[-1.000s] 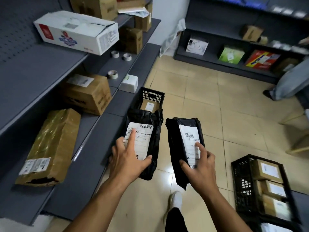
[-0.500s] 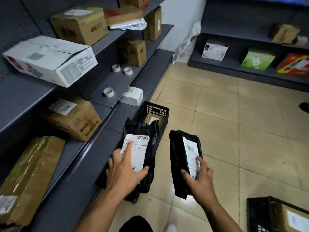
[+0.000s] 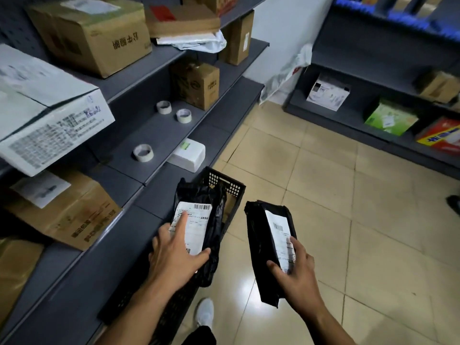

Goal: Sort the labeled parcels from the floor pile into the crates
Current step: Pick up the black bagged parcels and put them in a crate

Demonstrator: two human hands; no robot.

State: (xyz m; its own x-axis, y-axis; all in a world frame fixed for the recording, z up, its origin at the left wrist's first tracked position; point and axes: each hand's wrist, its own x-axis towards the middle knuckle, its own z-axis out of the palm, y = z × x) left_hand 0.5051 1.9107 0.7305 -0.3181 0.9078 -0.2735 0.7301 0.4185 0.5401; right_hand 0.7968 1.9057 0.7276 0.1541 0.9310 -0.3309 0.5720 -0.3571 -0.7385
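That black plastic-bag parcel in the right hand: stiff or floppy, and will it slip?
Likely stiff: the black plastic-bag parcel juts past the right hand at both ends without drooping. Its film wrinkles at the top, so the skin may shift. Smooth plastic probably slips under a light grip.

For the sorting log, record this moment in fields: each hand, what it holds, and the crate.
left hand: holds left parcel, index finger on its white label
right hand: holds right parcel, thumb on its label
black crate: on the floor beside the shelf, partly behind left parcel
tape rolls: three, on the shelf
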